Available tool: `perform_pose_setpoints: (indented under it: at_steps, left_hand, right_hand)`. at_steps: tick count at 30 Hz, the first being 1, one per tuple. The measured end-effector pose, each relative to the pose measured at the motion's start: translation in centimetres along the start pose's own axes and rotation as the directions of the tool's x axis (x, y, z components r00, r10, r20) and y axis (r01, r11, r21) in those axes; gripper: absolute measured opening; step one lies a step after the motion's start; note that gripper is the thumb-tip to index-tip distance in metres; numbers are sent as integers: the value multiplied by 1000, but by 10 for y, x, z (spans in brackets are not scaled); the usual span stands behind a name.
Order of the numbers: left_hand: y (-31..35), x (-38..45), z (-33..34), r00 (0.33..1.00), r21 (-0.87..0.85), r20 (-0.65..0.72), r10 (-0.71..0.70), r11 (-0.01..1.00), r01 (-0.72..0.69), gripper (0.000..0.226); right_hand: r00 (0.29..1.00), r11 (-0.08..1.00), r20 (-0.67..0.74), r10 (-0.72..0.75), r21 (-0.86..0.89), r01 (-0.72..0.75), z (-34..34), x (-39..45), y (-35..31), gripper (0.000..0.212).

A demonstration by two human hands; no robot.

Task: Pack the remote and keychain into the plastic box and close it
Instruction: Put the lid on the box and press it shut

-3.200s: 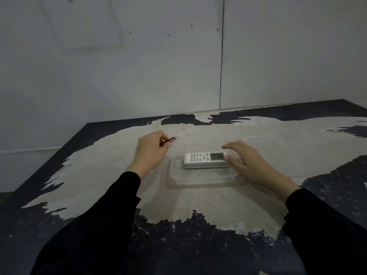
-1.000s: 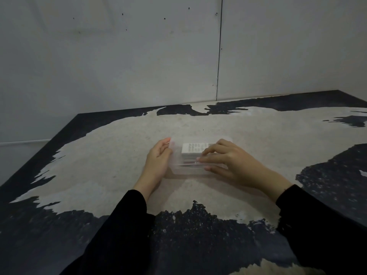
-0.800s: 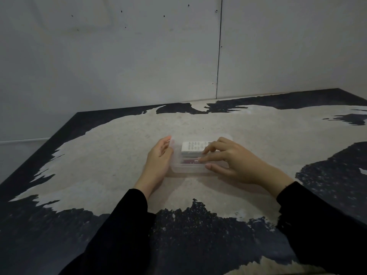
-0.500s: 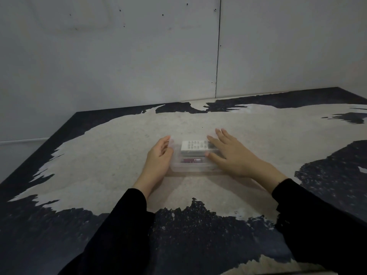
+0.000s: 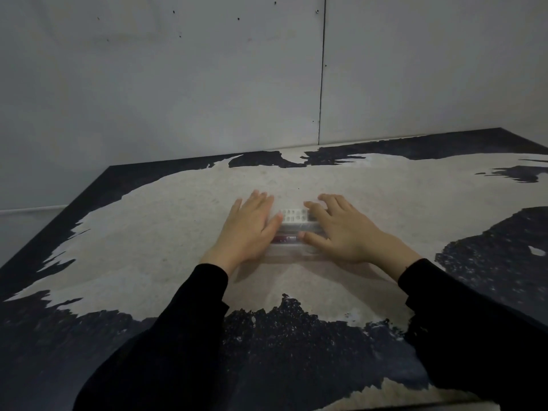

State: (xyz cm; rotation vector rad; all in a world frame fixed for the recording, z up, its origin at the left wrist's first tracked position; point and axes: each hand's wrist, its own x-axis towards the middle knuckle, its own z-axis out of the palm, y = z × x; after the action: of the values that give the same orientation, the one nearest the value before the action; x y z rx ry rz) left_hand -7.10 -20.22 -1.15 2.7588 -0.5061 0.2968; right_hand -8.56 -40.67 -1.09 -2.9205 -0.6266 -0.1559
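Note:
A clear plastic box (image 5: 292, 252) sits mid-table with its lid lying on top. Through the lid I see the white remote (image 5: 293, 216) at the far side and the red keychain (image 5: 286, 239) along the near side. My left hand (image 5: 247, 229) lies flat, palm down, on the left end of the lid, fingers spread. My right hand (image 5: 347, 231) lies flat on the right end in the same way. Both ends of the box are hidden under my palms.
The table (image 5: 178, 232) has a pale worn middle and dark patches near the edges. A grey wall (image 5: 207, 84) stands right behind its far edge. The left table edge runs diagonally from the far-left corner.
The left hand moved from beside the box up onto the lid. The right hand flattened and spread on the lid's right end. Earlier, the keychain went from my left hand into the box.

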Motion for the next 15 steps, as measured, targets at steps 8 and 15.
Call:
perform_pose_setpoints:
  at_steps: [8,15]
  left_hand:
    - [-4,1,10,999,-130,42,-2,992,7,57]
    - [-3,8,1,996,-159,87,-33,986,47,51]
  right_hand:
    - [986,995,135,99,-28,-96,-9,29,-13,86]
    - [995,996,72,73,-50,-69,1,33,-14,89]
